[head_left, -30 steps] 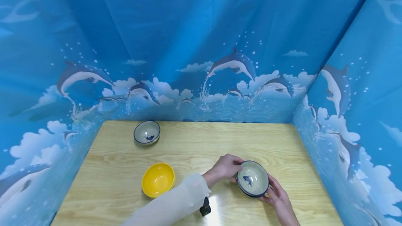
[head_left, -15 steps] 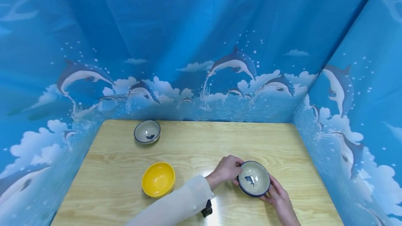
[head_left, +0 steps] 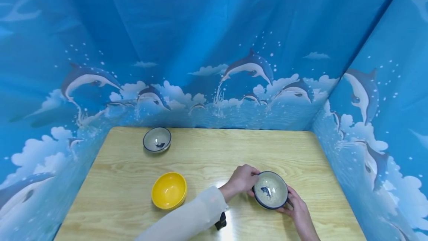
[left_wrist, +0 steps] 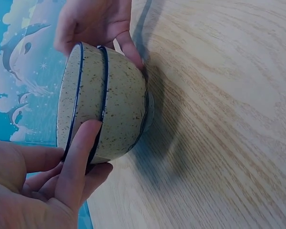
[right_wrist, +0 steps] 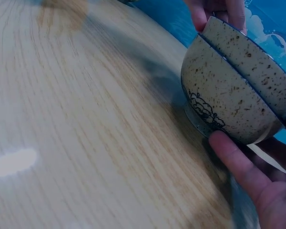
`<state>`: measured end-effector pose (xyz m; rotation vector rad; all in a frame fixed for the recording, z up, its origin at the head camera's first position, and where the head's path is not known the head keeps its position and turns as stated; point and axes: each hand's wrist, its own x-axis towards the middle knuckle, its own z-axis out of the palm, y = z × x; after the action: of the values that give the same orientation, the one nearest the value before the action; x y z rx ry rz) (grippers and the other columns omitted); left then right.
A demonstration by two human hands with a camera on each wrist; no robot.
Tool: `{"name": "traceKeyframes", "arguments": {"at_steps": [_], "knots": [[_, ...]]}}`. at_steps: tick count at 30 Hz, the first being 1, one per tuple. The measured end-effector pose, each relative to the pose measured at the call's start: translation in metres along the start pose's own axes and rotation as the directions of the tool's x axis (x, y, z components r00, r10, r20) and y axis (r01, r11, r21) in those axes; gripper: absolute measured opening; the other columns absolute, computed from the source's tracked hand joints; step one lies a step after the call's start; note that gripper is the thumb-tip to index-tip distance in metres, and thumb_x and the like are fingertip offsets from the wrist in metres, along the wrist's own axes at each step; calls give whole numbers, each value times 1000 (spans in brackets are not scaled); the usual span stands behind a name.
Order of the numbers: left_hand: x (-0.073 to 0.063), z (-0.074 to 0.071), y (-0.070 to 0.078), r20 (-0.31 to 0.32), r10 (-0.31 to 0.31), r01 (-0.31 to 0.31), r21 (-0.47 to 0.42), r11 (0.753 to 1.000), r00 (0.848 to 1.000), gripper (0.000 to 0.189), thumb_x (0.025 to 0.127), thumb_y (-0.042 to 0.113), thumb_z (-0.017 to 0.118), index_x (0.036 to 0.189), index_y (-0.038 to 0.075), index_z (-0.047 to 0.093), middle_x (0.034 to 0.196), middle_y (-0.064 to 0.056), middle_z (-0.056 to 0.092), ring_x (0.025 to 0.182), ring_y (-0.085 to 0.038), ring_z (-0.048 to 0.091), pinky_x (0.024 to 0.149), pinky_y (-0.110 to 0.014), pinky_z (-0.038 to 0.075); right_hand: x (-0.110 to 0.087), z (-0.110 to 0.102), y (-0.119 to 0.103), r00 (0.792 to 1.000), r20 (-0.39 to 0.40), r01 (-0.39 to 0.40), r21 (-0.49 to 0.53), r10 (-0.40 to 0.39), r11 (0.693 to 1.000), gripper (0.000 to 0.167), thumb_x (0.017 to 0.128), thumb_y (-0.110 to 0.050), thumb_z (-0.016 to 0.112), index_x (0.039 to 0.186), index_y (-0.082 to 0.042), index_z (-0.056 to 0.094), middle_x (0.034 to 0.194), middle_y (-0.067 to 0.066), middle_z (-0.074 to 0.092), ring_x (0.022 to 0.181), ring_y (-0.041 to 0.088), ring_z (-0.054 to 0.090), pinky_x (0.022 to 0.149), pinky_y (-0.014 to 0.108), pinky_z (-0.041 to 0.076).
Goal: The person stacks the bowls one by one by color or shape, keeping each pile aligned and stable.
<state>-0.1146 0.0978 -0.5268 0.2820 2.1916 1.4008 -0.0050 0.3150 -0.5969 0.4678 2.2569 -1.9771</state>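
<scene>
Toward the right of the table, two speckled ceramic bowls with dark blue rims are nested, one in the other. The upper bowl shows a blue fish inside, and its rim stands above that of the lower bowl. My left hand pinches the upper bowl's rim from the left, a finger lying along its outside. From the right, my right hand holds the lower bowl, one fingertip near its foot. Whether the foot touches the table is unclear.
A yellow bowl, perhaps two nested, stands left of my left sleeve. Another blue-rimmed fish bowl is near the table's back left. A black object shows beneath the sleeve. Dolphin-print curtains surround the table.
The upper bowl has shifted slightly right and sits more squarely over the lower bowl, whose rim shows less in the head view. My left forearm moved slightly right with it.
</scene>
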Motion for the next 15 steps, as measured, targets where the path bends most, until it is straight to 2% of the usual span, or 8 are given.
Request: {"name": "traceKeyframes", "arguments": {"at_steps": [5, 8, 15], "knots": [[3, 0, -1, -16, -3, 3, 25, 1000, 1000, 27, 107, 7, 65, 130, -1, 76, 125, -26, 77, 52, -23, 74, 55, -37, 67, 1, 1, 1, 1000, 6, -18, -30, 19, 999, 70, 120, -47, 29, 171, 2, 23, 176, 33, 20, 111, -25, 50, 93, 30, 67], [4, 1, 0, -31, -11, 12, 45, 999, 999, 26, 107, 9, 65, 129, 2, 78, 124, -25, 78, 50, -21, 72, 55, -37, 66, 0, 1, 1, 1000, 10, -17, -29, 18, 999, 70, 120, -47, 30, 171, -1, 23, 177, 30, 19, 111, -25, 50, 93, 29, 67], [4, 5, 1, -85, -4, 15, 134, 991, 996, 23, 105, 10, 68, 123, 8, 83, 112, -19, 82, 51, -22, 74, 50, -36, 65, -1, 3, -2, 1000, -5, 14, -6, -14, 1000, 67, 120, -46, 31, 167, 2, 32, 172, 35, 27, 111, -22, 55, 91, 32, 68]]}}
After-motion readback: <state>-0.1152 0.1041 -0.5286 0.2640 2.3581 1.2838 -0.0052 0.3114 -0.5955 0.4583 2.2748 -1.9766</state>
